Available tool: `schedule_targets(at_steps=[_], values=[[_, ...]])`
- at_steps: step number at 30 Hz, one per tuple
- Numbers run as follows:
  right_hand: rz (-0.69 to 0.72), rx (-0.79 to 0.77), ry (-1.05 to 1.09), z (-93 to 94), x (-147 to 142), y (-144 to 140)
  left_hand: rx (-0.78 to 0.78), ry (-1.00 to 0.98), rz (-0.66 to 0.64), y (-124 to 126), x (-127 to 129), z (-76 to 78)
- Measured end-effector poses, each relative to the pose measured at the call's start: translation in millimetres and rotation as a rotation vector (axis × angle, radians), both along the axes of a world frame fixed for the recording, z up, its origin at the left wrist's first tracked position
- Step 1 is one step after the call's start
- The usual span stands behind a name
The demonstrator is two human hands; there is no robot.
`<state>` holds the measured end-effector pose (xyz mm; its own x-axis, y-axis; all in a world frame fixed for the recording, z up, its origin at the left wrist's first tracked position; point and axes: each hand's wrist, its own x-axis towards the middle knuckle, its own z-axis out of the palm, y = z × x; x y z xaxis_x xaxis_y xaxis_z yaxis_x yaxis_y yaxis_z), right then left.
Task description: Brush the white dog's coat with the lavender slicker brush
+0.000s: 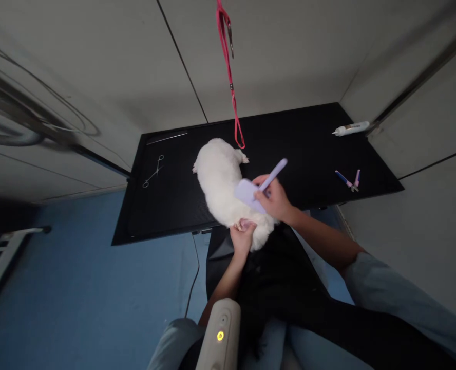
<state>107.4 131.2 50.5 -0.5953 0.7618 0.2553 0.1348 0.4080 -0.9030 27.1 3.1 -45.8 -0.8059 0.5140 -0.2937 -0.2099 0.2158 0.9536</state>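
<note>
The lilac brush (247,191) is clamped in the fingers of the right hand (273,198), against or just over the white animal (221,172), a pinkish part of which is pinched by the left hand (242,238). The white animal is stretched across the worktop (308,149), past its near edge. Brushing is judged under way; what remains cannot be told. Scissors (156,172) by the left edge and clippers (353,186) near the right edge are untouched.

**Left hand (242,237) low, right hand (273,199) farther out**

The left forearm (225,281) slants up and inward, thumb and fingers closed in a pinch. The right forearm (324,237) angles in from the lower right, fingers curled in a grip.
</note>
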Motion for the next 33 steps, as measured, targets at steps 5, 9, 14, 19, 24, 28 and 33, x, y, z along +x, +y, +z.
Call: schedule_targets(at_steps=[5, 9, 14, 19, 24, 28, 33], values=[[0.145, -0.009, -0.257, 2.1, -6, -3, 0.020, 0.052, -0.009, -1, 0, -5.1], [0.097, 0.041, -0.193, 7.5, -6, 0, -0.024, 0.076, 0.003, -2, 0, -8.2], [0.085, 0.048, -0.250, 6.6, -1, 1, -0.039, 0.104, 0.010, 1, -1, -6.2], [0.142, 0.028, -0.170, 1.9, 7, 0, -0.042, 0.102, -0.006, 3, -3, -5.0], [-0.104, 0.021, -0.120, -0.2, 12, 5, -0.078, 0.167, -0.016, 1, -6, -8.6], [0.048, -0.088, -0.127, -6.0, 18, 3, -0.040, 0.219, -0.006, -1, -7, -13.3], [-0.151, -0.085, -0.034, -15.6, 25, -5, -0.036, 0.214, 0.006, 1, -5, -19.0]])
